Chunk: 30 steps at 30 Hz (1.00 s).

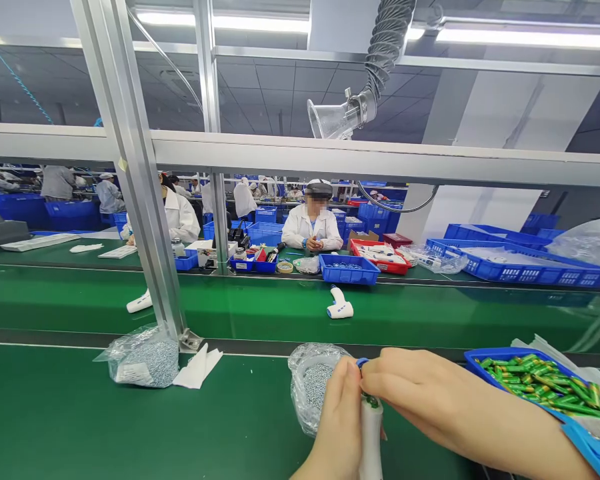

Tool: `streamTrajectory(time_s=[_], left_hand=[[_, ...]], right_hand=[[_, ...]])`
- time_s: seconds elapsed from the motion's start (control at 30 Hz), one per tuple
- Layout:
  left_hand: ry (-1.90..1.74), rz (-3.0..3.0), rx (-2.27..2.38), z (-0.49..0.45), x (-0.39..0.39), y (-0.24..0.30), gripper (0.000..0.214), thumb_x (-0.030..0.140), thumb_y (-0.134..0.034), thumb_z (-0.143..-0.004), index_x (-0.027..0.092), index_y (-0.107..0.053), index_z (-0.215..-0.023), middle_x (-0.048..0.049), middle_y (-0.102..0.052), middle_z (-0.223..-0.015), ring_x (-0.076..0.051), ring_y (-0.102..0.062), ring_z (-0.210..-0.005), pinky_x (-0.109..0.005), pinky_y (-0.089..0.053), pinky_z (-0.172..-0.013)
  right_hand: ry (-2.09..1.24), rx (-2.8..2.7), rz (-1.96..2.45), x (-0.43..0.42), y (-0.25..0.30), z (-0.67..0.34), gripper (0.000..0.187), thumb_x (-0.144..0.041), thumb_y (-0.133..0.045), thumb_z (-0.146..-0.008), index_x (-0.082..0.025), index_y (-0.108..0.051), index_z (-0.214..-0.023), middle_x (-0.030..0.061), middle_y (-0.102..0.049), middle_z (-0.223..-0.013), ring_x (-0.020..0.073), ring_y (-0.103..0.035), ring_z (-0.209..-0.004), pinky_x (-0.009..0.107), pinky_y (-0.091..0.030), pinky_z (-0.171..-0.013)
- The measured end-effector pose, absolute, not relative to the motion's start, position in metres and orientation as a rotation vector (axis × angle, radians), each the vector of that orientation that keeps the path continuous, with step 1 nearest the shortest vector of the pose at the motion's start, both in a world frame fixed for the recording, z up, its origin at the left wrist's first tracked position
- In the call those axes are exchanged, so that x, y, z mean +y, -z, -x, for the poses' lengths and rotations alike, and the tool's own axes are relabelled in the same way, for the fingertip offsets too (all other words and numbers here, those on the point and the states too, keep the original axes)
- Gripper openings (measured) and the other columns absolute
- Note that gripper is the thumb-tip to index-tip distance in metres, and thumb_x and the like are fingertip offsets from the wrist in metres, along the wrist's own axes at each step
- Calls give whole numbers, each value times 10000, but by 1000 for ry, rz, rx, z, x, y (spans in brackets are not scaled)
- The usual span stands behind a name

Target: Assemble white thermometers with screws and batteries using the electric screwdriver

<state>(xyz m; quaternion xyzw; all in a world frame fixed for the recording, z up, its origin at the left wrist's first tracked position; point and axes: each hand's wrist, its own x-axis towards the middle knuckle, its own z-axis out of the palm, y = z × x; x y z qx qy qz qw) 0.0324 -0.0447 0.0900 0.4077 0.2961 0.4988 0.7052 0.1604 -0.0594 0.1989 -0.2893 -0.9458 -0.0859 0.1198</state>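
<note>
My left hand (pixel 341 413) is wrapped round a white handheld device (pixel 371 440), held upright near the front of the green bench. A bit of green shows at its open upper end. My right hand (pixel 415 387) reaches in from the right, its fingers closed at the top of the device on a small blue part (pixel 362 363), mostly hidden by the fingers. Just behind my left hand sits a plastic-lined round tub (pixel 300 363) of small metal screws (pixel 316 383). A blue bin (pixel 473 360) of green batteries (pixel 545 387) stands to the right, beyond my right forearm.
A clear bag of small metal pieces (pixel 147 360) and white paper (pixel 199 368) lie by the metal post (pixel 140 173). On the green conveyor belt (pixel 270 307) rests a white gun-shaped device (pixel 340 305). Across it, a person (pixel 313 223) sits behind blue (pixel 349 272) and red trays (pixel 380 257).
</note>
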Motion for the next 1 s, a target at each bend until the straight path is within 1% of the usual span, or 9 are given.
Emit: streamTrajectory(time_s=[0.2,0.3,0.4,0.53,0.63,0.73,0.83,0.93,1.0], left_hand=[[-1088,-812,632,-32,-46,-99,588,733,-449,-748,173,-544,-899,19,-525,-620,-99,-452,-480,-224,-357,-476],[-1091,-784,607,-32,-46,-102,613,764,-446,-722,179,-537,-881,35,-503,-618,-81,-437,-468,-206,-346,-463],[-1079,-769,616,-32,-45,-102,616,781,-412,-723,185,-516,-842,49,-463,-572,-79,-420,-450,-204,-347,-450],[-1088,-754,652,-32,-44,-100,602,788,-414,-713,197,-478,-806,54,-460,-556,-84,-427,-438,-210,-349,-447],[-1076,-726,704,-31,-41,-99,641,811,-408,-687,190,-492,-823,45,-471,-551,-96,-440,-446,-222,-349,-453],[-1072,-691,692,-31,-39,-99,646,812,-390,-696,194,-495,-856,28,-503,-603,-110,-458,-488,-232,-358,-470],[-1102,-790,664,-30,-40,-100,609,800,-370,-718,211,-476,-829,25,-492,-644,-127,-466,-533,-248,-366,-493],[-1151,-980,700,-28,-42,-97,586,777,-314,-761,215,-477,-793,17,-472,-642,-145,-460,-577,-272,-382,-551],[-1189,-1090,718,-26,-44,-92,577,764,-305,-775,217,-491,-787,3,-485,-668,-162,-462,-628,-286,-391,-598]], right_hand=[[-89,-2575,917,-54,-194,-161,149,-77,-424,-891,-206,-462,-957,33,-526,-996,96,-525,-729,196,-441,-629],[-219,-2457,920,-52,-193,-161,129,-131,-496,-884,-226,-460,-963,9,-522,-959,78,-519,-686,175,-452,-601],[-174,-2344,917,-51,-193,-161,87,-201,-464,-912,-235,-488,-988,14,-557,-942,111,-555,-776,195,-482,-638],[-189,-2201,1067,-55,-191,-159,215,-305,-387,-952,-252,-530,-1103,38,-588,-1093,165,-566,-1006,244,-518,-792],[-293,-2263,1145,-59,-184,-160,295,-329,-402,-949,-264,-540,-1202,34,-562,-1212,185,-524,-1119,303,-465,-951],[-364,-2360,1054,-61,-168,-164,332,-293,-438,-938,-309,-523,-1259,26,-523,-1272,188,-473,-1185,317,-417,-1003],[-488,-2248,997,-59,-146,-166,251,-294,-474,-923,-310,-616,-1129,42,-504,-1272,206,-459,-1193,347,-400,-1009],[-907,-1837,1057,-59,-129,-157,209,-432,-548,-868,-242,-637,-864,58,-465,-1282,241,-457,-1189,387,-417,-977],[-1275,-1551,1016,-63,-124,-148,299,-519,-584,-812,-257,-585,-955,63,-462,-1285,256,-463,-1183,421,-427,-953]])
